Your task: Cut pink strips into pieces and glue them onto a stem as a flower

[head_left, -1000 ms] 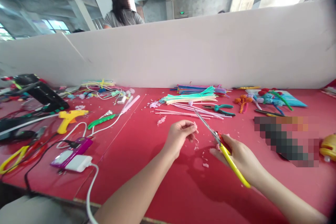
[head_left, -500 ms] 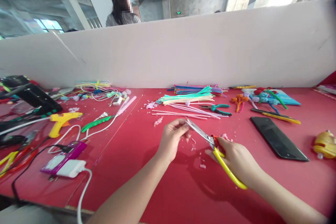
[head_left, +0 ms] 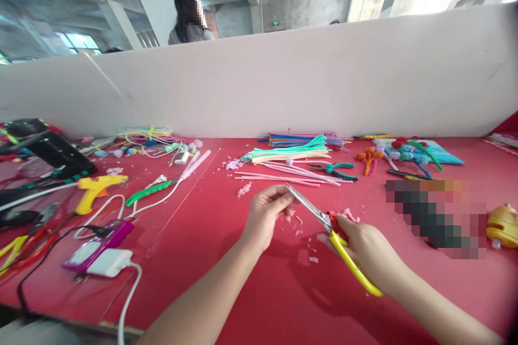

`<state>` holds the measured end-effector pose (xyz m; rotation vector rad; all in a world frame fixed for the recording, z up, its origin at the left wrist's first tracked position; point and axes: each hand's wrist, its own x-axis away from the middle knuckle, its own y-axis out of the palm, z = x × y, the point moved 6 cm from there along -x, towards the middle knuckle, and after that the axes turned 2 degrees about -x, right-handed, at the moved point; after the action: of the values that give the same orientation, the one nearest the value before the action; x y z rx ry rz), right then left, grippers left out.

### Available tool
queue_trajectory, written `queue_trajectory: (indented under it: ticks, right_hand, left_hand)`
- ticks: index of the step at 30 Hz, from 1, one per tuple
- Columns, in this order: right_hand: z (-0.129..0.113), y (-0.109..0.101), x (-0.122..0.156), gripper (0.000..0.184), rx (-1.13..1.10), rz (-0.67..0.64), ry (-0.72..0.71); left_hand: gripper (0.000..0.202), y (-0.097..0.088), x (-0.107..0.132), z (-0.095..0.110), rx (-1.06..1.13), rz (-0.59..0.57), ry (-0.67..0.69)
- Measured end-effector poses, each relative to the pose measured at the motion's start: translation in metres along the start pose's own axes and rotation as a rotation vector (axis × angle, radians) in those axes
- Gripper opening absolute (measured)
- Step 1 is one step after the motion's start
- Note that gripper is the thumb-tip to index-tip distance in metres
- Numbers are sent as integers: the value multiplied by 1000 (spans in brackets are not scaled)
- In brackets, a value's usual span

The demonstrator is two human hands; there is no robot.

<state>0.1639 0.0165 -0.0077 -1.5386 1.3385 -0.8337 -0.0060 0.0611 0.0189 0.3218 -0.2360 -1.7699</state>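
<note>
My right hand (head_left: 360, 245) is wrapped round the handles of yellow-handled scissors (head_left: 352, 267), whose metal blades point up and left. Close to the blade tips is my left hand (head_left: 267, 213), its thumb and fingers pinched together. Whatever sits in that pinch is too small to make out. Small pink fuzzy scraps (head_left: 313, 259) lie on the red table (head_left: 259, 307) below the blades. Past my hands are several pink pipe cleaners (head_left: 279, 178) and a bundle of green and cream pipe cleaners (head_left: 289, 153).
Teal-handled pliers (head_left: 334, 168) lie behind the scissors. An orange pipe-cleaner figure (head_left: 367, 160) is at right, near a pixelated dark object (head_left: 429, 218). At left are a yellow glue gun (head_left: 97, 191), a purple power strip (head_left: 97, 245) and cables. A white partition (head_left: 259, 86) bounds the back.
Both hands and the scissors keep nearly the same place and pose. The whole view has shifted slightly downward. The dark object at right is now pixelated.
</note>
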Motion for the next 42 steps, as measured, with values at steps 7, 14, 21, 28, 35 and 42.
queue_trajectory:
  ticks: [7, 14, 21, 28, 35, 42]
  right_hand:
    - [1, 0, -1, 27, 5, 14, -5]
    - [1, -2, -1, 28, -19, 25, 6]
    - [0, -3, -1, 28, -20, 56, -14]
    - [-4, -4, 0, 28, 17, 44, -3]
    - [-3, 0, -1, 29, 13, -5, -11]
    - [3, 1, -2, 29, 15, 5, 28]
  left_hand:
    - [12, 0, 0, 1, -3, 7, -2]
    - [11, 1, 1, 3, -6, 7, 3]
    - [12, 1, 1, 2, -11, 27, 5]
    - [12, -1, 1, -1, 20, 44, 5]
    - [11, -1, 0, -2, 26, 53, -6]
    - [14, -1, 0, -2, 21, 31, -6]
